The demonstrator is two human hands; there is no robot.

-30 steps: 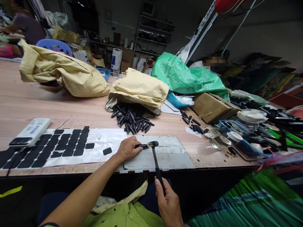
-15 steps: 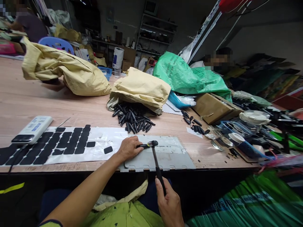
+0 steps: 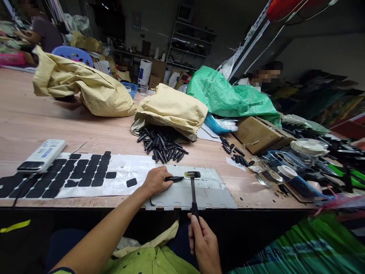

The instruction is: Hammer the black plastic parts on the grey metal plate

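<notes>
My left hand (image 3: 157, 180) is closed around one end of a slim black cylindrical part (image 3: 175, 179), whose free end points right over a grey board (image 3: 205, 196). In my right hand (image 3: 203, 239) is a small hammer (image 3: 194, 190), gripped by its black handle. The hammer's head, yellowish on one face and black on the other, sits just right of the part's tip, with a small gap between them. Beyond the board, a heap of similar black parts (image 3: 159, 146) spills from the mouth of a tan bag (image 3: 172, 108).
Left of the board lies a white sheet with black rounded patches (image 3: 94, 171), beside a white device (image 3: 42, 156). Another tan bag (image 3: 94, 87), a green sack (image 3: 228, 95) and a cardboard box (image 3: 261, 133) stand farther back. Clear containers (image 3: 308, 146) crowd the right. Two people sit beyond.
The hammer head has moved right, off the tip of the black part, and my right hand has shifted slightly with it. My left hand keeps its hold. The whole view has shifted a little.
</notes>
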